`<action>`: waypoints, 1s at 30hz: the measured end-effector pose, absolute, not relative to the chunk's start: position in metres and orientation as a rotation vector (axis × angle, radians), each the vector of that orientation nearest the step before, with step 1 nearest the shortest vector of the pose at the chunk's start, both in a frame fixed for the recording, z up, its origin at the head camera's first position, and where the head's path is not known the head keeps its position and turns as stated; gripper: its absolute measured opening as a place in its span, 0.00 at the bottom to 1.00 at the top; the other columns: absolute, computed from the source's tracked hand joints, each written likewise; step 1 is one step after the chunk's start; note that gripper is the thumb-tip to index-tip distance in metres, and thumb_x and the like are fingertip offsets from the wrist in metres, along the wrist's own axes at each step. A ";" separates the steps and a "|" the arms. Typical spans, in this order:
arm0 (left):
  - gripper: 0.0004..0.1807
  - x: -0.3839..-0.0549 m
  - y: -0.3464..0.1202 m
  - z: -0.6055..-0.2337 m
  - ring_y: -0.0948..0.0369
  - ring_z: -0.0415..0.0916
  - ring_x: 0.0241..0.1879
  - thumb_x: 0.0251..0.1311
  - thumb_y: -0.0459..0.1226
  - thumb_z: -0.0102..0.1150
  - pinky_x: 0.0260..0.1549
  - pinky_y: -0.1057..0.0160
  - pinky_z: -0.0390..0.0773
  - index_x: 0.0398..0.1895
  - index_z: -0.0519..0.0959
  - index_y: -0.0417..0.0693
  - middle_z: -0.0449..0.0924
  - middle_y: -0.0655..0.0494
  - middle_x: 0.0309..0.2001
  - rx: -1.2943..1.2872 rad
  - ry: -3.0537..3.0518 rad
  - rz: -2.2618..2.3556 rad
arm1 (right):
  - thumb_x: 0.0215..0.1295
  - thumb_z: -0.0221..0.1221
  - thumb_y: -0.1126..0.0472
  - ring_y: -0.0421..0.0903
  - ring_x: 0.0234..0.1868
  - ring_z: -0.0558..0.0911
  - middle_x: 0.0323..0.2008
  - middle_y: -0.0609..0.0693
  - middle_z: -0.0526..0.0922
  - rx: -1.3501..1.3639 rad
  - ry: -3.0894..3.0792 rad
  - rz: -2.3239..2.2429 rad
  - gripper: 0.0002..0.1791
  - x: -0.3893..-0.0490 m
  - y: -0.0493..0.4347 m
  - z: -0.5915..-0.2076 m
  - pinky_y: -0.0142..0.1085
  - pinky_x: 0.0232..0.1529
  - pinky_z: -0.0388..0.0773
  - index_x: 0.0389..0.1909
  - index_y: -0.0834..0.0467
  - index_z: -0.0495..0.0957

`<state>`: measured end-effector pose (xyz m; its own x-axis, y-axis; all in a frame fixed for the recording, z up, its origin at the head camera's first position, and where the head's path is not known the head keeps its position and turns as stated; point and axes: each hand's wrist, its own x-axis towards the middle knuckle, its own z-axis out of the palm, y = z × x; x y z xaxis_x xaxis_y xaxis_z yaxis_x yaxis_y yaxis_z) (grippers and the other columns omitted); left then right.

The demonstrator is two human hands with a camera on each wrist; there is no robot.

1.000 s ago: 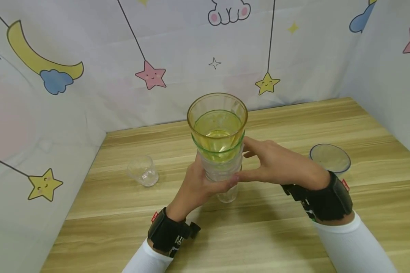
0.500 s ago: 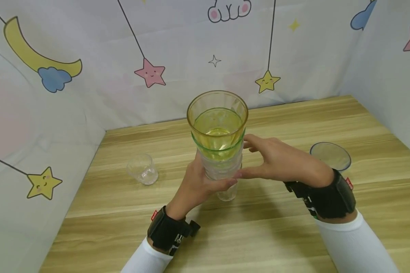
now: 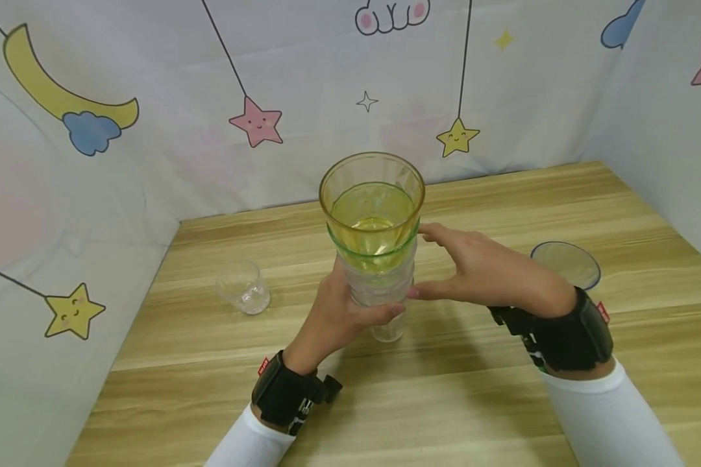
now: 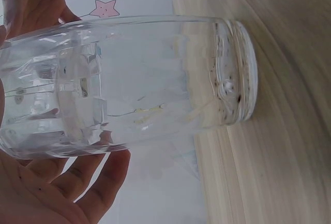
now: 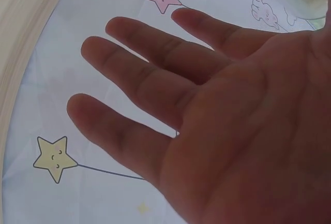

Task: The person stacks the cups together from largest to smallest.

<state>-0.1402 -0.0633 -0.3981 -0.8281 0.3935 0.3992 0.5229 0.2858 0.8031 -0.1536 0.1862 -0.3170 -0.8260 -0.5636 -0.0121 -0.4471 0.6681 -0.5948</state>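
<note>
I see right hand point(image 3: 473, 267) easing off glass stack point(image 3: 375, 250), fingers spread wide; left hand point(image 3: 339, 318) grips stack, upright over table point(image 3: 473, 415); steadying seems left to that grip.

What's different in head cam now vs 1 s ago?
The right hand has eased slightly rightward, away from the glass stack; whether a fingertip still touches it is unclear. The whole scene also sits slightly higher in frame, so the camera shifted a little. Unchanged: left hand gripping the stack, clear glass at left, blue-rimmed glass at right.
</note>
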 end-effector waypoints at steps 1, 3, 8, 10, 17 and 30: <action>0.47 -0.140 -0.063 -0.398 0.61 0.77 0.54 0.49 0.41 0.80 0.54 0.54 0.77 0.69 0.59 0.56 0.78 0.63 0.56 -0.869 -2.417 -1.586 | 0.56 0.68 0.32 0.60 0.69 0.69 0.69 0.60 0.70 -0.819 2.690 -0.877 0.52 -0.153 0.186 -0.316 0.60 0.63 0.68 0.76 0.51 0.60; 0.47 -0.140 -0.063 -0.398 0.61 0.77 0.54 0.49 0.41 0.80 0.54 0.54 0.77 0.69 0.59 0.57 0.78 0.62 0.56 -0.877 -2.413 -1.589 | 0.56 0.68 0.32 0.60 0.70 0.68 0.70 0.59 0.69 -0.813 2.690 -0.877 0.53 -0.154 0.186 -0.316 0.60 0.63 0.67 0.77 0.51 0.59; 0.47 -0.141 -0.063 -0.398 0.61 0.77 0.55 0.50 0.41 0.80 0.54 0.54 0.77 0.69 0.59 0.57 0.77 0.63 0.56 -0.889 -2.409 -1.585 | 0.56 0.67 0.31 0.60 0.71 0.66 0.72 0.59 0.65 -0.794 2.693 -0.862 0.55 -0.155 0.187 -0.315 0.61 0.65 0.64 0.77 0.54 0.57; 0.47 -0.141 -0.063 -0.398 0.61 0.77 0.55 0.50 0.41 0.80 0.54 0.54 0.77 0.69 0.59 0.56 0.77 0.62 0.56 -0.888 -2.409 -1.580 | 0.56 0.66 0.30 0.60 0.71 0.65 0.73 0.59 0.64 -0.781 2.701 -0.847 0.56 -0.155 0.187 -0.314 0.61 0.65 0.64 0.78 0.55 0.56; 0.47 -0.141 -0.063 -0.399 0.61 0.77 0.55 0.50 0.40 0.80 0.54 0.54 0.77 0.70 0.59 0.56 0.77 0.62 0.57 -0.880 -2.413 -1.581 | 0.56 0.67 0.31 0.60 0.72 0.64 0.73 0.60 0.63 -0.754 2.721 -0.811 0.57 -0.157 0.187 -0.314 0.60 0.67 0.63 0.77 0.58 0.56; 0.46 -0.140 -0.063 -0.399 0.62 0.77 0.53 0.48 0.43 0.80 0.53 0.54 0.77 0.69 0.61 0.56 0.78 0.63 0.55 -0.824 -2.443 -1.587 | 0.57 0.64 0.28 0.61 0.73 0.61 0.75 0.60 0.60 -0.676 2.730 -0.770 0.58 -0.158 0.190 -0.315 0.61 0.67 0.61 0.78 0.58 0.54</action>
<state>-0.1397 -0.0635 -0.3986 -0.8459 0.3779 0.3764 0.4976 0.3048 0.8121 -0.1577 0.1900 -0.3149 -0.8684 -0.4879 -0.0887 -0.3697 0.7562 -0.5399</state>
